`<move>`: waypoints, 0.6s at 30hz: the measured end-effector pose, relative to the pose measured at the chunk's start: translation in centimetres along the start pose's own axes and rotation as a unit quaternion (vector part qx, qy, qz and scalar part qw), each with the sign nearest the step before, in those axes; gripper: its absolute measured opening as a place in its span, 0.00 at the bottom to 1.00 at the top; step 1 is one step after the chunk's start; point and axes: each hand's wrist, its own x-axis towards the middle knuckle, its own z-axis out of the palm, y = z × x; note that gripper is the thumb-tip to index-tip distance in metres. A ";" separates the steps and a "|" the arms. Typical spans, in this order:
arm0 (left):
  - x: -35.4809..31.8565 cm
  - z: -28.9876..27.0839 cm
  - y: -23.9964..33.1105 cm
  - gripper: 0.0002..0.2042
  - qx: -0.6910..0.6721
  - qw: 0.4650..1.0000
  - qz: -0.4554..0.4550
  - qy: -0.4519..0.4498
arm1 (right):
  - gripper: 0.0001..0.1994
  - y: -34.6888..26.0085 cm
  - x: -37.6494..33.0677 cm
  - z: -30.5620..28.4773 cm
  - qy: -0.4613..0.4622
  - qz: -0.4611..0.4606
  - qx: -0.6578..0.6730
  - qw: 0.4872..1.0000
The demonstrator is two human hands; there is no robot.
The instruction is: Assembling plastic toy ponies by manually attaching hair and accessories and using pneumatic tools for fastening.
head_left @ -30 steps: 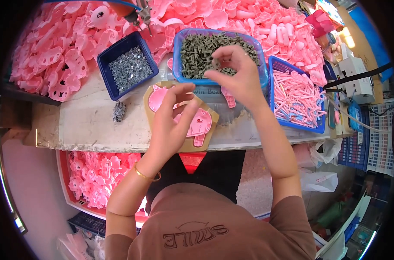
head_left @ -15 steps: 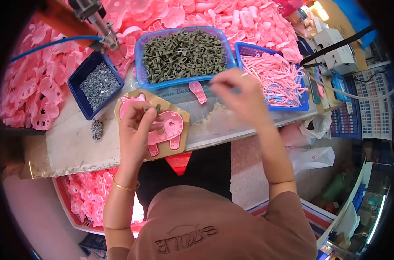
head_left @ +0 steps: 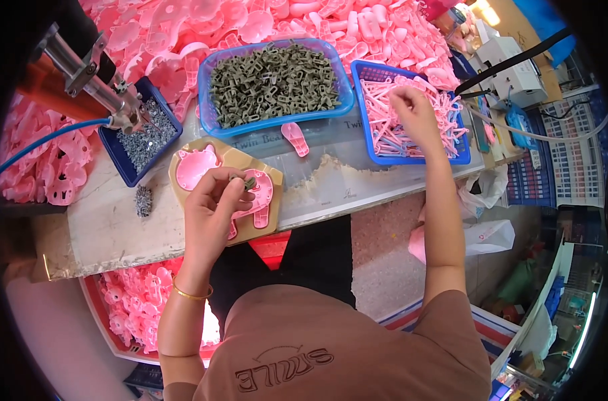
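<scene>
My left hand [head_left: 210, 208] pinches a small dark green plastic part [head_left: 250, 182] between thumb and fingertips. It hovers over a tan holding block [head_left: 272, 222], in which pink animal-shaped toy shell pieces [head_left: 195, 166] lie with their hollow sides up. My right hand [head_left: 417, 120] reaches into a blue basket [head_left: 384, 160] of thin pink and pale blue plastic pieces [head_left: 377, 100]. Its fingers are bent together at the pieces; what they grip, if anything, is hidden. Between the hands, a loose pink limb piece [head_left: 295, 139] lies on the table in front of a blue tub [head_left: 207, 100] heaped with green parts [head_left: 274, 83].
A powered screwdriver [head_left: 110, 100] with a blue air hose hangs at the upper left, over a dark blue tray [head_left: 133, 175] of small screws. A spiky metallic cylinder [head_left: 143, 201] stands near the tray. Pink shells [head_left: 257, 27] pile up behind; a red-rimmed bin [head_left: 106, 334] holds more below.
My right hand has moved right from beside the green parts' tub into the basket. My left hand still pinches the green part, slightly lower. The view has shifted a little; the screwdriver appears further left.
</scene>
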 end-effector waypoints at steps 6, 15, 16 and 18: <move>0.1 -0.1 0.2 0.11 0.009 1.000 -0.001 0.003 | 0.05 0.5 1.5 -1.3 0.087 0.168 0.238 0.953; 0.5 -0.3 0.2 0.12 0.012 0.999 -0.029 0.045 | 0.05 -9.4 -1.5 1.2 -0.066 0.087 0.402 0.909; 0.6 -0.2 -0.1 0.12 0.015 0.999 -0.015 0.030 | 0.05 -11.0 -2.4 2.1 -0.145 0.060 0.379 0.912; 0.8 0.1 0.1 0.11 0.009 0.999 -0.035 0.010 | 0.06 -14.6 -4.6 4.0 -0.194 0.076 0.406 0.890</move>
